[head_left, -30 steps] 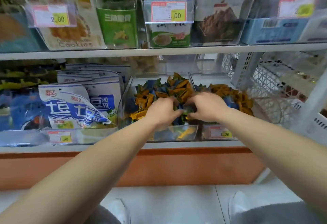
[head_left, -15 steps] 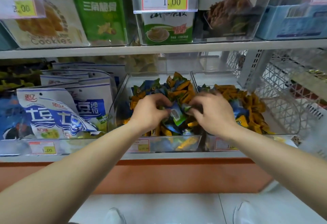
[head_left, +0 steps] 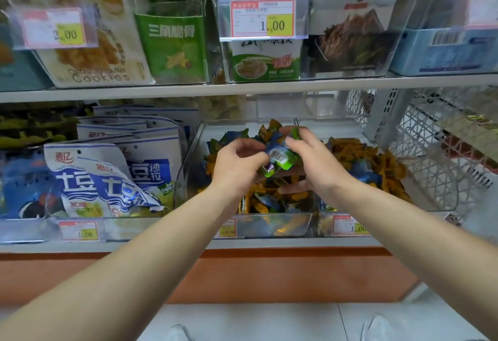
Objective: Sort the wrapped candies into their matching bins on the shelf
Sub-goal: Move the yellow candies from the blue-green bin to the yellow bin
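Candies (head_left: pixel 281 158) between left grip (head_left: pixel 237 168), right grip (head_left: pixel 315 165)

The lower shelf (head_left: pixel 161 246) carries clear bins along its front edge: blue-and-white packets (head_left: pixel 107 179) fill the left one, the middle bin (head_left: pixel 283 226) is heaped with mixed candies (head_left: pixel 266 203), and the next bin (head_left: pixel 326 222) holds orange ones. A white mesh basket (head_left: pixel 436 157) stands at the right end. The upper shelf (head_left: pixel 296 85) bears more clear bins of snack packets

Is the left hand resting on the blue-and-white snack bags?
No, the left hand pinches green-wrapped candies above the middle clear bin, beside the right hand, which grips them too.
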A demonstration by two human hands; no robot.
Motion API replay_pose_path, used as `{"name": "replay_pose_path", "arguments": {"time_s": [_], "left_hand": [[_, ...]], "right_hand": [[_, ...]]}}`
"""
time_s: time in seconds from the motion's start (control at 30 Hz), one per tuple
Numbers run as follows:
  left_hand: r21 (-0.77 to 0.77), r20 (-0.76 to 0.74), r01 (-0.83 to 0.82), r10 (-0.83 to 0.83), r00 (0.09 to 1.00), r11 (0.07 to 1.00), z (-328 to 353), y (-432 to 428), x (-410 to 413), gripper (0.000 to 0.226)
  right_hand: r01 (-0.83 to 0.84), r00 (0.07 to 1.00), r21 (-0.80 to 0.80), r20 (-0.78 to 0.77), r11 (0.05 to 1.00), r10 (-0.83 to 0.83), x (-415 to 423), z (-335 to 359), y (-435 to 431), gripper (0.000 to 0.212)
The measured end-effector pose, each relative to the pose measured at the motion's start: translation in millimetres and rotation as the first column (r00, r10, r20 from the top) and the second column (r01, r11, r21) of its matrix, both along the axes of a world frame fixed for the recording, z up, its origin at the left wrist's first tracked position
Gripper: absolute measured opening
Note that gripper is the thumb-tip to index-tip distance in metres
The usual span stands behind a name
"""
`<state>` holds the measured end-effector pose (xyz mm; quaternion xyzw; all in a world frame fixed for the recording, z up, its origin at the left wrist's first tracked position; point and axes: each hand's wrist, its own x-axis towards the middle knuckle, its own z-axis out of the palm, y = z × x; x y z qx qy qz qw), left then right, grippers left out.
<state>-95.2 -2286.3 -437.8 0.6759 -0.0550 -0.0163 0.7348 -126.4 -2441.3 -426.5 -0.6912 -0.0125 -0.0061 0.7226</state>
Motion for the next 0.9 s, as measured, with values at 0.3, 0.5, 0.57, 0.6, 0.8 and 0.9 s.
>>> {"name": "replay_pose_path", "arguments": {"time_s": [0.3, 0.5, 0.57, 0.6, 0.8, 0.9], "left_hand": [[0.484, 0.217, 0.045, -0.170, 0.961, 0.874, 0, 3, 14, 0.020], [0.835, 0.401, -0.207, -0.304, 0.864, 0.510, -25, 1, 38, 0.044], [0.877, 0.353, -0.177, -0.350, 0.867, 0.448, -31, -7, 43, 0.055], [0.900, 0.311, -0.153, -0.357, 0.881, 0.407, -34, -11, 46, 0.060], [0.897, 0.385, -0.265, -0.332, 0.861, 0.354, -42, -20, 50, 0.041], [0.872, 0.394, -0.247, -0.305, 0.867, 0.422, -38, -13, 52, 0.025]], "right_hand": [[0.348, 0.927, -0.280, 0.245, 0.895, -0.284, -6, 5, -62, 0.034], [0.296, 0.953, -0.924, 0.270, 0.244, -0.135, 5, -25, -136, 0.048], [0.140, 0.988, -0.981, 0.129, 0.137, -0.080, 11, -36, -143, 0.057], [0.089, 0.994, -0.985, 0.077, 0.146, -0.083, 14, -38, -144, 0.063], [0.127, 0.989, -0.990, 0.121, 0.064, -0.090, 25, -33, -122, 0.068], [0.402, 0.915, -0.894, 0.402, 0.197, -0.038, 19, -16, -93, 0.053]]}}
